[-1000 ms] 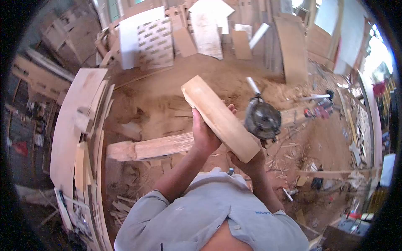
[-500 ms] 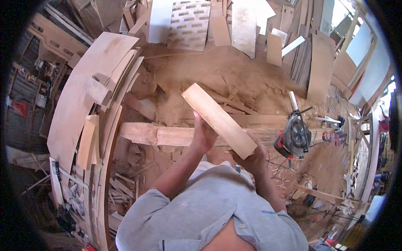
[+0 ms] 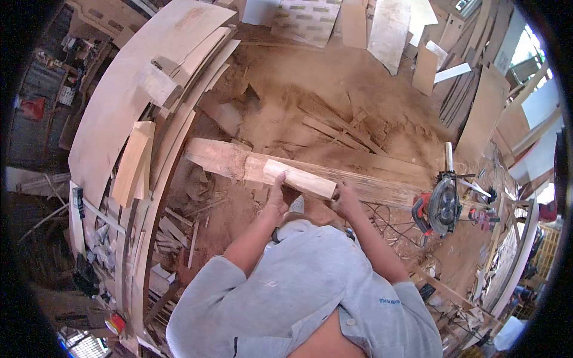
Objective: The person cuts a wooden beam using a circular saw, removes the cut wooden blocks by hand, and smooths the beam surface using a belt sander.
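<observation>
A short pale wooden board (image 3: 300,179) is held in front of my body, over or against the long timber beam (image 3: 376,179); whether it touches the beam I cannot tell. My left hand (image 3: 276,196) grips its left part from the near side, thumb on the upper face. Around the right end closes my right hand (image 3: 347,200), its fingers partly hidden. To the right, a circular saw (image 3: 443,206) with a black guard and red body stands at the beam's far right end.
On the left, stacked plywood sheets (image 3: 119,113) carry a wood block (image 3: 158,86) and curved wooden pieces (image 3: 132,164). Sawdust and offcuts (image 3: 334,128) cover the ground beyond the beam. Boards and panels (image 3: 388,36) lean at the back. A cable (image 3: 388,224) lies near the saw.
The board has come down toward the beam and turned flatter, its left end now closer to me. Both hands moved with it, still gripping. My view has shifted too.
</observation>
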Available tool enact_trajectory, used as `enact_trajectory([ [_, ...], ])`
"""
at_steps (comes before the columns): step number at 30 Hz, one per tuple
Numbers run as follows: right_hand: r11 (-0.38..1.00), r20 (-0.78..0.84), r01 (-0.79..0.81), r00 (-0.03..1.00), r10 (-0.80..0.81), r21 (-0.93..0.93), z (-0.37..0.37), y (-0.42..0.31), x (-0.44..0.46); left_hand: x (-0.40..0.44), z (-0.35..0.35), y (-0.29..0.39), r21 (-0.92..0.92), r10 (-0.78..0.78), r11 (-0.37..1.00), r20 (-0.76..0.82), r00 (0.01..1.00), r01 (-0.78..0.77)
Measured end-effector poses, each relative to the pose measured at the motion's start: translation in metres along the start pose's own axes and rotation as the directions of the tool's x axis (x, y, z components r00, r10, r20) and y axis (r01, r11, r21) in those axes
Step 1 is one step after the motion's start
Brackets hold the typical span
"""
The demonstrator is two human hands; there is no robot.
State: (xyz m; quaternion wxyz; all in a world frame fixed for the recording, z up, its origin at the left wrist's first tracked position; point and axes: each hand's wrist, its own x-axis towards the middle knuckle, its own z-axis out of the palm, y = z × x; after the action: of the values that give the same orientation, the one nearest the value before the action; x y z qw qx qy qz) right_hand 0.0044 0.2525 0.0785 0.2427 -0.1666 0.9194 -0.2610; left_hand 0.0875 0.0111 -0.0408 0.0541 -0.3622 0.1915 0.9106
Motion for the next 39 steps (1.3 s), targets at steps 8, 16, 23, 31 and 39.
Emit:
enact_trajectory([
  [8, 0.990, 0.103, 0.106, 0.990, -0.096, -0.092, 0.059, -0.043, 0.068, -0.004, -0.052, 0.059, 0.441, 0.102, 0.894, -0.381, 0.919, 0.083],
  [16, 0.986, 0.181, 0.140, 0.971, -0.153, 0.086, 0.081, -0.006, 0.077, -0.004, -0.072, 0.081, 0.747, 0.552, 0.651, -0.348, 0.757, -0.131],
  [23, 0.893, -0.241, -0.006, 0.962, 0.128, 0.450, -0.043, 0.068, -0.049, -0.019, 0.024, 0.051, 0.951, 0.962, -0.026, 0.108, 0.252, -0.309],
  [31, 0.857, -0.810, -0.046, 0.304, 0.501, 0.513, -0.100, 0.189, -0.208, -0.021, 0.227, -0.037, 0.576, 0.491, -0.166, 0.752, 0.440, -0.800],
  [39, 0.850, -0.834, -0.087, 0.163, 0.527, 0.519, -0.128, 0.258, -0.256, -0.039, 0.367, -0.221, 0.286, -0.176, -0.186, 0.931, 0.319, -0.940],
])
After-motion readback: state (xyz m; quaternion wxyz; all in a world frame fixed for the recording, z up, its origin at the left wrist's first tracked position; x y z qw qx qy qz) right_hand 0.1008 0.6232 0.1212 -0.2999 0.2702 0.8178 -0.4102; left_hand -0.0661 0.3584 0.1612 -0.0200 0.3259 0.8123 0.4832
